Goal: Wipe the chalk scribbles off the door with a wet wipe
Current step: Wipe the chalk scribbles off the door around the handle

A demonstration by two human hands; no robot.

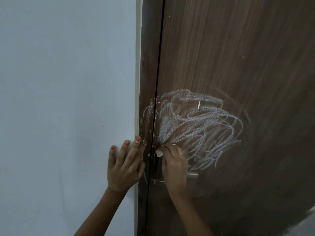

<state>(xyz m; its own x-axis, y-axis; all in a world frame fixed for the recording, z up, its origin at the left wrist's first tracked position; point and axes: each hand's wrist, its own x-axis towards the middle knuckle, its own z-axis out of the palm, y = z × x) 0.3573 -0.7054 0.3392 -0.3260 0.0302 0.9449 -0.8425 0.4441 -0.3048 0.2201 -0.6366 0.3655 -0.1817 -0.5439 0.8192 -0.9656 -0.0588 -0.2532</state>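
Wipe (159,152) bunched in the right hand (173,165) scrubs the scribbles' (196,126) lower edge by the door (238,57) seam, while the left hand (125,165) lies flat and spread against the wall (68,82), apparently for balance.

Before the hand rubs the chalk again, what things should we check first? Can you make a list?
1. Wipe held: ok. The right hand pinches the wet wipe.
2. Wipe on the door: ok, it presses at the lower left edge of the chalk scribbles.
3. Body steady: ok. The left hand lies flat across the wall and door frame.
4. Chalk left: not ok, nearly the whole scribble remains, including some on the frame.
5. Wipe still wet and clean: cannot tell.
6. Door handle in the way: cannot tell, the right hand mostly hides it.
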